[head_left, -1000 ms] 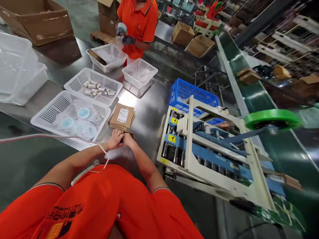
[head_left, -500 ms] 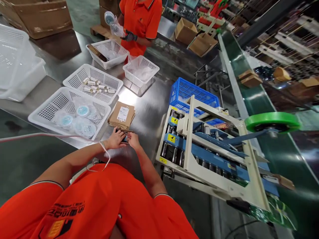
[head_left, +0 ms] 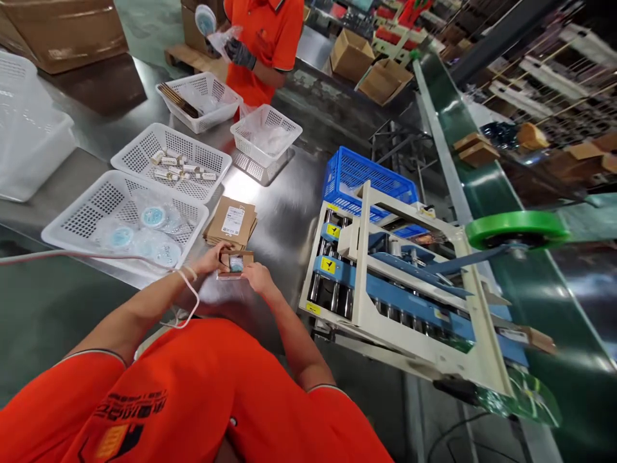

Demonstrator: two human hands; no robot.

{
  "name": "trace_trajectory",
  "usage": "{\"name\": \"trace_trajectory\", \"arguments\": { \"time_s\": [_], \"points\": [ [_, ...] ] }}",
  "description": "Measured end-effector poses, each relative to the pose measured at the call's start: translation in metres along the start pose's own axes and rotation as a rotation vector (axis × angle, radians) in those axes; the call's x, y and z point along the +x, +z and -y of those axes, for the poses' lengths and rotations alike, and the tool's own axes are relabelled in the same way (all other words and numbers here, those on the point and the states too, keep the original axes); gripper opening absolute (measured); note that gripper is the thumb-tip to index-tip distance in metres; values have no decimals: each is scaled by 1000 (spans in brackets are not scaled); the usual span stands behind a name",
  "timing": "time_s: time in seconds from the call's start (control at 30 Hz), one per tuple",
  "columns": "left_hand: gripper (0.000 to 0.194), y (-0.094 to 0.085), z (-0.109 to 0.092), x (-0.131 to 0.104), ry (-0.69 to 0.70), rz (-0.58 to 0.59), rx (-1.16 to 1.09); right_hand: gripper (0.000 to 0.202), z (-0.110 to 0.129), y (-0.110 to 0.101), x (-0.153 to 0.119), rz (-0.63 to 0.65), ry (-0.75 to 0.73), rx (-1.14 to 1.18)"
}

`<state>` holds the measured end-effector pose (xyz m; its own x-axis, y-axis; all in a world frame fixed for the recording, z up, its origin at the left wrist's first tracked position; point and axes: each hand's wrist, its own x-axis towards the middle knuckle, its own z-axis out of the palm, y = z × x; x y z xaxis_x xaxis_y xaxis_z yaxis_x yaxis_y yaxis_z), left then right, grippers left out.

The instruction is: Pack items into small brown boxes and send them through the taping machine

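Note:
Between my hands is a small open cardboard box (head_left: 236,274), near the front edge of the steel table. Something pale, wrapped in clear plastic, shows inside it. My left hand (head_left: 212,258) grips the box's left side, fingers closed on it. At the right side, my right hand (head_left: 257,278) has its fingers closed on the cardboard edge. Just beyond the box lies a stack of flat brown cardboard pieces (head_left: 245,226) with a white label on top. On the left, a white basket (head_left: 87,215) holds several plastic-wrapped round containers with light-blue lids (head_left: 153,217).
Behind stands another white basket (head_left: 130,154) with small white-and-gold boxes. Farther back are two more white baskets. A co-worker (head_left: 263,38) in orange handles a bagged round container. To the right stand a blue crate (head_left: 332,180), a roller machine (head_left: 357,276) and a green conveyor (head_left: 544,283).
The small box has opened up between my hands, showing its contents, and my right hand has shifted to its right side. The co-worker's gloved hand has moved on the plastic bag.

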<state>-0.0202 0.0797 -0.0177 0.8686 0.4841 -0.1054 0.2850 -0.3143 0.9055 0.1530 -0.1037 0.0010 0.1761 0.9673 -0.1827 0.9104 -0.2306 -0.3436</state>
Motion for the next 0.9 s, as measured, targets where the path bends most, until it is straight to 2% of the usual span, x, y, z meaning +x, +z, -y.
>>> {"name": "trace_trajectory", "arguments": {
  "time_s": [0.03,0.07,0.13,0.2,0.27,0.33,0.4,0.5,0.57,0.67,0.77,0.9],
  "points": [
    [64,8,0,3,-16,-31,12,8,2,-1,5,-9,51,-9],
    [58,12,1,6,-18,-34,29,10,3,-2,10,-39,108,-23],
    [47,7,2,10,5,30,55,42,6,-5,19,-135,196,-57],
    [44,-12,3,14,46,124,75,65,6,-8,24,-183,174,-78],
    [54,-31,0,14,82,222,130,66,5,-9,22,-119,81,-75],
    [69,-35,-5,11,71,321,265,58,2,-7,14,-16,29,-68],
    [91,-21,-12,2,-11,335,474,61,0,-2,2,30,35,-68],
    [121,20,-19,-21,-140,169,749,85,1,9,-13,37,65,-69],
    [126,42,-19,-34,-153,81,845,99,2,15,-20,48,82,-63],
    [119,62,-18,-39,-109,68,875,108,-4,21,-28,54,104,-45],
    [113,80,-23,-23,-33,87,827,114,-27,20,-39,28,176,-23],
    [111,111,-37,25,45,119,730,122,-71,15,-56,-68,332,21]
  ]
}}
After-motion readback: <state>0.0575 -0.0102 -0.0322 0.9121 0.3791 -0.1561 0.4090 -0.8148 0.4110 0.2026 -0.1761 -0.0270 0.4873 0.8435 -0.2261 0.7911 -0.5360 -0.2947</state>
